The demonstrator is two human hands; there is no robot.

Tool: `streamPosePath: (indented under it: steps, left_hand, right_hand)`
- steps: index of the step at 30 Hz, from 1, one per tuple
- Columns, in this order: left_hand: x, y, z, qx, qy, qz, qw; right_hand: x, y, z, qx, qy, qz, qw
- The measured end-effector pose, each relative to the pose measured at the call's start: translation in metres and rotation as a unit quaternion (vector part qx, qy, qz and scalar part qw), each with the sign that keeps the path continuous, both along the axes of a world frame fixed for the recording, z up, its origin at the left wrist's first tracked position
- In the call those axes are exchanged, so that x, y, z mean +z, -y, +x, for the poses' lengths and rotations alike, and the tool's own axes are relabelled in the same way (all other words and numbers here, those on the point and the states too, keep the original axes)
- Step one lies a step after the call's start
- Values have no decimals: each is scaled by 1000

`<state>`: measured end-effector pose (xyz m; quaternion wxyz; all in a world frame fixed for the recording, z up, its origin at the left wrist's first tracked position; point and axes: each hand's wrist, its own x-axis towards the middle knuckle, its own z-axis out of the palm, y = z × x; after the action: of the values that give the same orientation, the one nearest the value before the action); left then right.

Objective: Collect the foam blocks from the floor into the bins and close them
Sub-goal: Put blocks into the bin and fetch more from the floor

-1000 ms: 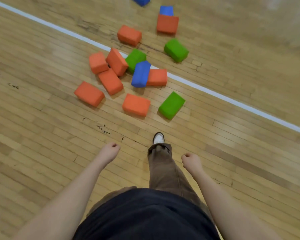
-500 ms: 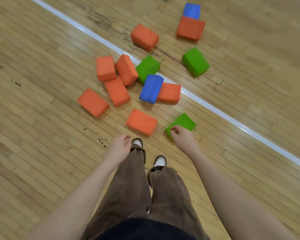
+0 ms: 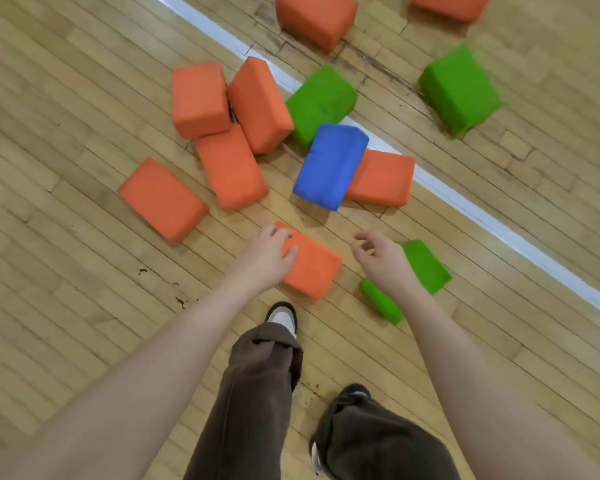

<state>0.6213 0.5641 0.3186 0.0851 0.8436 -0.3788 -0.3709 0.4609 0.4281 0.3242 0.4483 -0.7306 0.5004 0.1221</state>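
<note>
Gathering is only at its first pick: blocks lie scattered over the floor [image 3: 66, 150] and no bin is in view. At the left a lone orange slab [image 3: 161, 199] lies flat, apart from a cluster of three more orange blocks. The left hand [image 3: 265, 258] rests on the near orange block [image 3: 309, 265] in the middle of the floor, fingers [image 3: 278, 233] curled over its far corner and thumb along its side — touching, though whether the grip has closed I cannot tell. Right of it, the right hand [image 3: 381, 261] hovers with fingers spread and empty, above the near green block [image 3: 426, 265], which lies short of the white line [image 3: 499, 230]. Beyond, a blue block [image 3: 331, 164] leans across an orange one.

Next, I judge, the left must squeeze and lift while the right drops onto the green — soft foam should take a pinch easily — then both go to a bin.
</note>
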Motion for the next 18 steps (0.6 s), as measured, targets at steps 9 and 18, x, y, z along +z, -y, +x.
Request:
streamPosePath:
  steps: [9,18]
  left_hand:
    - [-244,6,15,-66,58,51,995]
    - [-352,2,13,-75,162,48,983]
  right_hand:
    - [-250,9,-9,53,-53,-13,997]
    - [-358,-14,-13,41,-81,-41,995]
